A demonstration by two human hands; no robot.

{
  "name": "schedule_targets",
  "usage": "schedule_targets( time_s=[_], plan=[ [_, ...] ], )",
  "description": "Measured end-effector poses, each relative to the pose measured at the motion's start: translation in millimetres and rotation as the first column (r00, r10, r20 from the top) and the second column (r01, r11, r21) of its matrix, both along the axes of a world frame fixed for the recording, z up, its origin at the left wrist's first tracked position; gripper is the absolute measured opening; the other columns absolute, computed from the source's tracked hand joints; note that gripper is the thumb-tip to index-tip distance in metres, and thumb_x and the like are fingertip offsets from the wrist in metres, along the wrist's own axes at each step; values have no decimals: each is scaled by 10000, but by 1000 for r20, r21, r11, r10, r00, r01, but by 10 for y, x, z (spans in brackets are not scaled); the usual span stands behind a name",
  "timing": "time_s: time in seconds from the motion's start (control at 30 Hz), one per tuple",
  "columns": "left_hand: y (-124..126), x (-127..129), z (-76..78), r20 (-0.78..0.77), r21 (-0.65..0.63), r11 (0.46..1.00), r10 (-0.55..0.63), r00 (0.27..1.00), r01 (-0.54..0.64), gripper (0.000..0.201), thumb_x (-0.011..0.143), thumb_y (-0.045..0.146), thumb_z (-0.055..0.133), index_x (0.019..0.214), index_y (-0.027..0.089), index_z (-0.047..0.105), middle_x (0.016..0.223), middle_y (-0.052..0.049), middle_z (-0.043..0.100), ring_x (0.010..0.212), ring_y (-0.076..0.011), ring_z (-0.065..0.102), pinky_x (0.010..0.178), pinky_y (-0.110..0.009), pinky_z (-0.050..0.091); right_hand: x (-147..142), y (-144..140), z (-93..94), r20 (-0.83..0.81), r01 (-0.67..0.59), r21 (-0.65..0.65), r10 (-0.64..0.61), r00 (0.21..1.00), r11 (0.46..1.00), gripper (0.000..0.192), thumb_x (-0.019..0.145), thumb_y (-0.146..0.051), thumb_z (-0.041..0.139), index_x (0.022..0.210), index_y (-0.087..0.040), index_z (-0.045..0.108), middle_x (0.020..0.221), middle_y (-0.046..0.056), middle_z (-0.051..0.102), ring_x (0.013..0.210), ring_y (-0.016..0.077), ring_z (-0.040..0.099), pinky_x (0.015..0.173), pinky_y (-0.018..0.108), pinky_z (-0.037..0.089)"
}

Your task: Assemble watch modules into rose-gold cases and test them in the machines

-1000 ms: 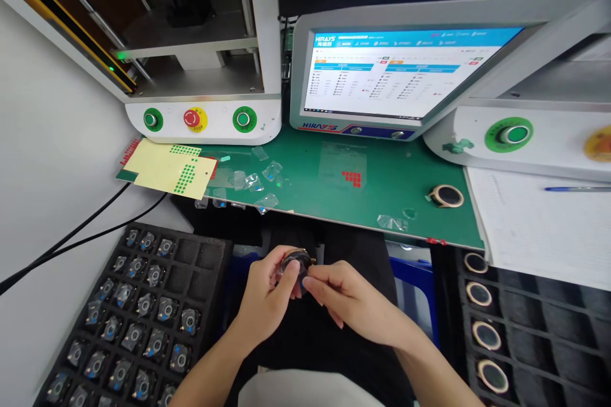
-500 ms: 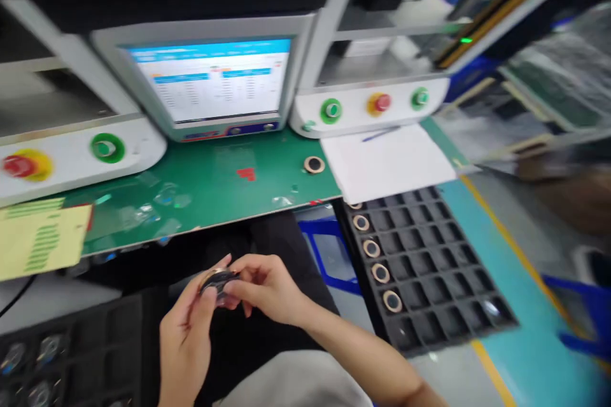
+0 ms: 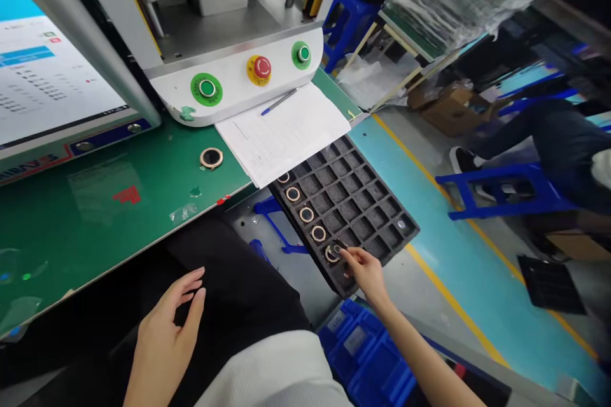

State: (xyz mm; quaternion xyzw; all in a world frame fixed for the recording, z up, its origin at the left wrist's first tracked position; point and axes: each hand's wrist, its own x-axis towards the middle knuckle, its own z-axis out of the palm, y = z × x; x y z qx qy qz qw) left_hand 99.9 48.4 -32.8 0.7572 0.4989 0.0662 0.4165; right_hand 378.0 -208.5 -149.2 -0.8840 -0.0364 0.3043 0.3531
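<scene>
Over the near end of a black compartment tray (image 3: 348,206), my right hand (image 3: 367,272) pinches a small dark round part (image 3: 338,248) between thumb and fingertips. Just left of it, partly covered, lies a rose-gold-rimmed round watch case (image 3: 330,254) in the tray's left column. Further up that column sit several more such cases, including one watch case (image 3: 318,233) in the neighbouring pocket. Above my lap, my left hand (image 3: 165,331) is held with its fingers apart and nothing in it.
A single rimmed case (image 3: 211,158) lies on the green bench (image 3: 157,216). White papers (image 3: 286,133) with a blue pen (image 3: 279,102) overlap the tray's far end. Behind stands a button panel (image 3: 238,79). Blue bins (image 3: 365,356) are below the tray; a seated person (image 3: 554,133) is at right.
My view has turned right. My right hand has left my left hand and moved to the tray with the dark round part. The left hand, which was holding it too, has let go.
</scene>
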Motion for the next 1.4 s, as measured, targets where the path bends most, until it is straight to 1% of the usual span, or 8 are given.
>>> schedule_targets(
  time_s=[0.1, 0.2, 0.47, 0.73, 0.9, 1.03, 1.2, 1.4],
  plan=[
    [-12, 73, -20, -28, -1, 1000, -31, 999, 31, 373, 846, 533, 576, 1062, 268, 724, 1030, -48, 773, 880, -265, 750, 675, -295, 608, -83, -492, -94, 86, 3, -192, 13, 996, 981, 234, 961, -345, 612, 1065, -137, 632, 980, 35, 660, 794, 140, 650, 699, 304, 571],
    [-8, 78, -37, -38, 1, 995, -100, 994, 100, 342, 854, 520, 585, 1068, 289, 719, 1044, -27, 774, 887, -252, 753, 684, -278, 604, -256, -697, -208, 139, -46, -313, 93, 986, 949, 234, 958, -339, 616, 1084, -143, 634, 1025, 48, 663, 853, 156, 657, 752, 335, 575],
    [7, -172, -76, -72, 28, 996, -87, 994, 89, 344, 856, 541, 577, 1072, 313, 717, 1048, -11, 775, 940, -267, 747, 775, -307, 607, -512, -561, -453, 231, -152, -438, 274, 934, 886, 273, 962, -344, 609, 1150, -146, 620, 1107, 69, 655, 931, 181, 660, 811, 375, 574],
    [-14, -373, -140, -78, -36, 999, -6, 997, 3, 379, 837, 544, 558, 1045, 275, 726, 1021, -42, 778, 950, -286, 740, 738, -321, 606, -413, -427, -137, 440, -83, -385, 262, 859, 919, 284, 958, -409, 599, 1046, -141, 631, 859, 12, 650, 698, 124, 627, 662, 296, 551],
    [-102, -401, -44, -33, 0, 995, 104, 994, -104, 388, 837, 502, 524, 1003, 218, 729, 968, -93, 777, 882, -290, 746, 561, -302, 561, -266, 375, 242, 633, -240, -44, 213, 745, 970, 407, 924, -494, 520, 1135, -150, 573, 828, 63, 693, 619, 162, 643, 604, 305, 550],
    [-170, -520, 51, -2, 33, 988, 154, 988, -154, 373, 876, 447, 484, 1048, 217, 721, 1012, -86, 769, 900, -267, 736, 610, -316, 571, -289, 1373, 544, 723, -480, 173, 220, 655, 860, 296, 893, -440, 541, 1058, -202, 606, 844, 70, 716, 760, 209, 694, 757, 357, 568],
    [-268, -757, 46, -38, -3, 973, 231, 972, -231, 422, 893, 454, 429, 1100, 210, 704, 1078, -91, 754, 985, -272, 717, 779, -398, 599, -242, 2481, 739, 775, -656, 244, 263, 575, 714, 273, 896, -380, 497, 1087, -202, 580, 879, 83, 701, 841, 244, 687, 817, 412, 555],
    [-350, -898, -25, -52, -31, 961, 274, 960, -276, 421, 892, 443, 416, 1102, 206, 694, 1101, -96, 744, 1027, -277, 704, 917, -466, 568, -306, 3218, 701, 730, -745, 215, 402, 553, 632, 520, 761, -426, 647, 1194, -156, 547, 1165, 192, 608, 946, 333, 658, 795, 492, 545]
  ],
)
